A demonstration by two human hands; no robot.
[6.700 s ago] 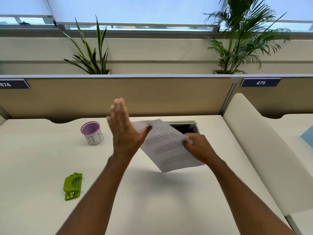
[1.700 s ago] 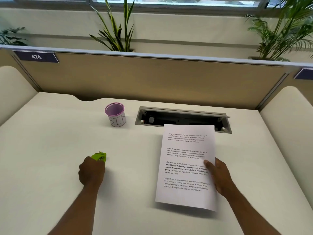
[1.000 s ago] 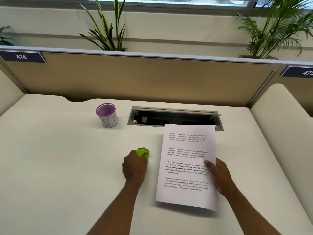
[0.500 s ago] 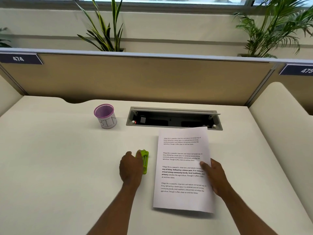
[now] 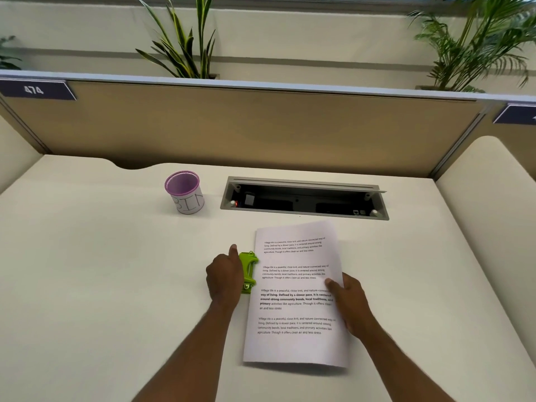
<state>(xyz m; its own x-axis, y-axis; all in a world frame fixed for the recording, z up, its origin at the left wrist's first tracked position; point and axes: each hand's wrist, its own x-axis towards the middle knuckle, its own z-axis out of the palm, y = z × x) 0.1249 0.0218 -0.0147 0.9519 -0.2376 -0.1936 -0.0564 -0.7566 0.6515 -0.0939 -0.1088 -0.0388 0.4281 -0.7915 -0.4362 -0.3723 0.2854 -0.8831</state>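
Risk, sheet: the sheet of paper (image 5: 295,285) lies in the lower centre of the frame. The right hand (image 5: 351,306) grasps its right edge, thumb on top and fingers hidden beneath. The near edge casts a shadow and appears slightly lifted. If that hold loosens, the sheet could skew or buckle, and the holes would likely land crooked.

Risk, tool: the left hand (image 5: 224,281) is clenched around the green hole punch (image 5: 248,271), which sits against the sheet's left edge at mid-height. Whether the paper is fully inside the slot cannot be told. A shallow insertion would likely punch too near the edge or tear it.

Room: the desk (image 5: 87,285) offers wide bare surface to the left and lower left. To the right it ends at a raised side panel (image 5: 487,213). Just above the sheet's top edge, the open cable tray (image 5: 304,200) is a drop hazard for the paper. The purple cup (image 5: 185,192) stands upper left, well apart from both hands.
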